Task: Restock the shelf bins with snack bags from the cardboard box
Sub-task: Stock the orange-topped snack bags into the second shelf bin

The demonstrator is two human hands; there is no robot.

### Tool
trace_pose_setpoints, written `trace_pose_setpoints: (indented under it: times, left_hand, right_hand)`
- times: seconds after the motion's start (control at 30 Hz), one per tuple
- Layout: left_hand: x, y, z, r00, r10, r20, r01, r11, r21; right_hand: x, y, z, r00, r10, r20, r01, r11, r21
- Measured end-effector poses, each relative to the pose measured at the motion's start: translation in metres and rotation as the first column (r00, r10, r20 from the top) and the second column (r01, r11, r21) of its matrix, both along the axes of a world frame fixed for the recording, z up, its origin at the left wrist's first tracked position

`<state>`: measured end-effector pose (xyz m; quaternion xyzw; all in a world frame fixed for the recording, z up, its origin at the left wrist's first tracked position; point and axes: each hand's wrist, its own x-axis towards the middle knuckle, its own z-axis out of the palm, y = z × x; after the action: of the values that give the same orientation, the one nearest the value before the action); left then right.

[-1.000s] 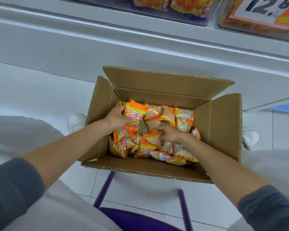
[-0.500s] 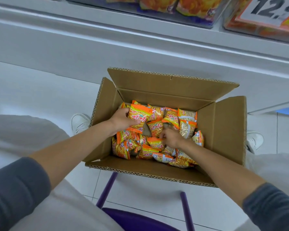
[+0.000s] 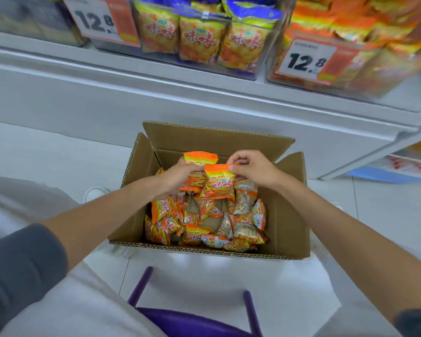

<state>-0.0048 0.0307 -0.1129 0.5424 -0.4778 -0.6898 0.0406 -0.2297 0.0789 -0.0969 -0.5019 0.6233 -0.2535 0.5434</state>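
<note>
Two price tags [image 3: 100,19] on bins [image 3: 199,40] above open cardboard box [image 3: 219,139].

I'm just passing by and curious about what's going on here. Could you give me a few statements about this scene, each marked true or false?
1. The left hand and right hand both hold snack bags over the box. True.
2. The box is empty. False: many loose bags lie in it.
3. The box stands on the shelf. False: it stands on the floor, below the shelf.
4. A price tag reads 12.8. True.
</note>
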Motion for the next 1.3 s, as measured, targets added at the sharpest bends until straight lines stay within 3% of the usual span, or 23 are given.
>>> trace_pose_setpoints:
  times: [0.07,0.23,0.43,0.6,0.7,0.8,0.97,1.13,1.2,1.3]
  left_hand:
    - [-0.016,0.002,0.023,0.999,-0.002,-0.048,0.003,1.0,0.017]
    - [-0.048,0.009,0.085,0.989,-0.146,-0.023,0.136,0.96,-0.245]
    - [-0.085,0.011,0.146,0.959,-0.212,-0.187,0.139,0.93,-0.34]
    - [-0.117,0.007,0.188,0.958,-0.209,-0.194,0.11,0.898,-0.426]
    - [-0.144,0.003,0.211,0.929,-0.305,-0.21,0.169,0.854,-0.492]
    - [-0.169,-0.005,0.232,0.919,-0.37,-0.136,0.24,0.799,-0.551]
    - [-0.199,-0.023,0.255,0.842,-0.54,-0.016,0.434,0.694,-0.574]
    - [-0.216,-0.022,0.248,0.872,-0.488,-0.037,0.329,0.64,-0.694]
    - [-0.218,-0.02,0.247,0.876,-0.476,-0.075,0.289,0.644,-0.708]
    - [-0.218,-0.02,0.248,0.874,-0.485,-0.026,0.308,0.596,-0.742]
  right_hand:
    - [-0.006,0.001,0.027,0.999,-0.044,-0.016,0.043,0.998,-0.036]
    - [-0.027,0.005,0.095,0.995,-0.102,-0.011,0.1,0.989,-0.106]
    - [-0.049,0.016,0.171,0.984,-0.175,0.043,0.18,0.955,-0.238]
    - [-0.073,0.029,0.204,0.987,-0.116,0.113,0.134,0.976,-0.169]
    - [-0.084,0.035,0.222,0.982,-0.121,0.145,0.15,0.966,-0.211]
    - [-0.103,0.04,0.24,0.971,-0.215,0.109,0.239,0.915,-0.324]
    - [-0.144,0.045,0.253,0.947,-0.284,0.153,0.321,0.879,-0.352]
    - [-0.163,0.044,0.253,0.952,-0.253,0.173,0.297,0.9,-0.318]
    - [-0.169,0.042,0.259,0.969,-0.23,0.093,0.248,0.91,-0.332]
    - [-0.173,0.039,0.28,0.949,-0.172,-0.264,0.067,0.929,-0.364]
